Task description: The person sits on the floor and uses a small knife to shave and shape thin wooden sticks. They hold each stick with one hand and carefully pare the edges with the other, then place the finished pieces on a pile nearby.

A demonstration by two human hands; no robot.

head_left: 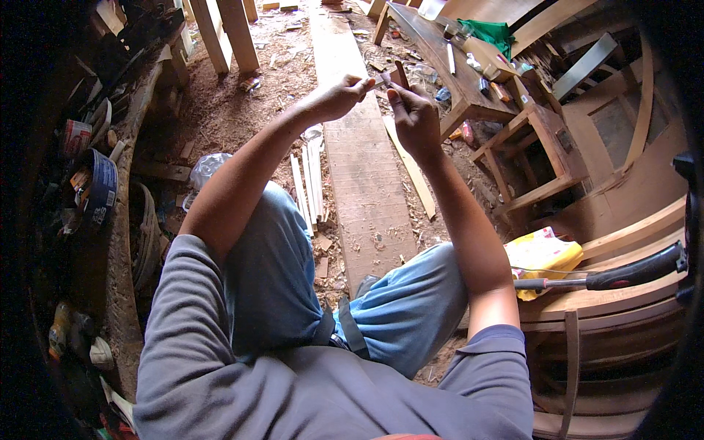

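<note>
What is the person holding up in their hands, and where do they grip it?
A thin dark reddish stick, pinched near its lower end by the right hand; the left hand touches something tiny beside it, too small to tell.

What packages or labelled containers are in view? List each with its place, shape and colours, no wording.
Yellow packet: right, on curved wooden frame; crumpled, yellow with pink marks.
Blue tin: left ledge; round, on its side, printed band.
Cardboard box: wooden table, top right; tan, oblong.

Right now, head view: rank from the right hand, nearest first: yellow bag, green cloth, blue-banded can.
1. Green cloth: on the far end of the wooden table, up and right of the right hand.
2. Yellow bag: lower right, on the curved wooden piece beside the saw handle.
3. Blue-banded can: far left, on the cluttered bench.
</note>
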